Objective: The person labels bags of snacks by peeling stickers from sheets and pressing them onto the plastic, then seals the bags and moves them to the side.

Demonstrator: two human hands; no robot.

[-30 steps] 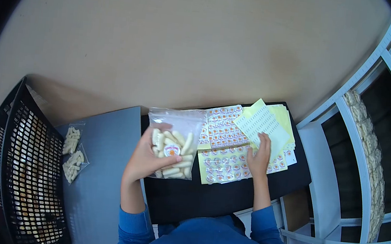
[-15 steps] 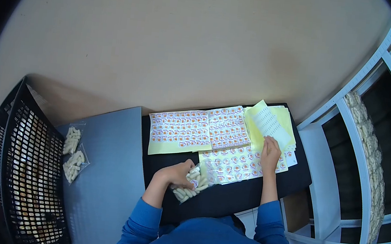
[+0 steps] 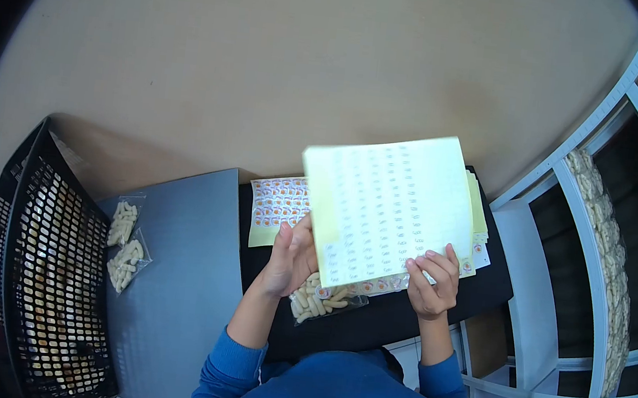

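A pale yellow sheet of small printed labels [image 3: 388, 206] is raised and tilted above the dark table. My right hand [image 3: 434, 285] grips its lower right edge, with fingertips over the printed face. At the sheet's left edge, my left hand [image 3: 290, 262] is open, thumb raised and apart from the paper; some of its fingers pass behind the sheet. Just below lies a clear bag of pale, finger-shaped snack pieces [image 3: 316, 303], partly covered by the sheet and my left hand. Sheets of round orange-and-white stickers [image 3: 278, 202] lie underneath, mostly hidden.
Two similar filled bags [image 3: 125, 264] rest on the grey board [image 3: 178, 285] to the left, beside a tall black plastic basket [image 3: 55, 272]. More yellow sheets [image 3: 481, 208] are stacked at the right. A white shelf frame [image 3: 536, 276] stands along the right side, a beige wall behind.
The label sheet has been lifted from the right-hand stack and brought to the middle. My left hand has let go of the snack bag and opened beside the sheet.
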